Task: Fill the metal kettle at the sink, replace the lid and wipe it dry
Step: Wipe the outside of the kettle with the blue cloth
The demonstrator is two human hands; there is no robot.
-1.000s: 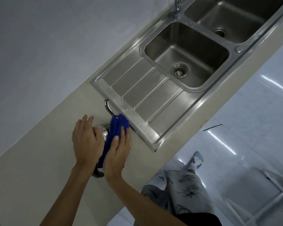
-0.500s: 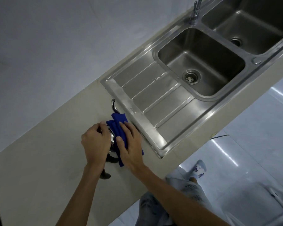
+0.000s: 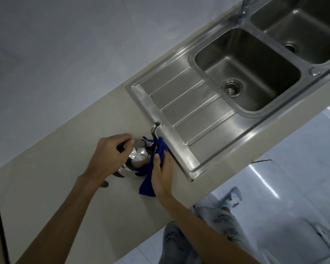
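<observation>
The shiny metal kettle [image 3: 138,159] stands on the beige counter [image 3: 65,187] just left of the sink's draining board, its thin curved spout [image 3: 154,128] pointing toward the board. My left hand [image 3: 111,155] is curled over the kettle's top and grips its dark handle, hiding the lid. A blue cloth [image 3: 152,172] is pressed against the kettle's right side under my right hand [image 3: 162,174], with its loose end hanging down onto the counter.
A steel double sink [image 3: 246,77] with a ribbed draining board [image 3: 189,115] lies to the right, the tap [image 3: 244,6] at the back. A grey wall runs behind. The counter's front edge drops to a glossy tiled floor.
My left hand has closed over the kettle's top and handle. My right hand has slid the blue cloth down the kettle's right side, baring more metal.
</observation>
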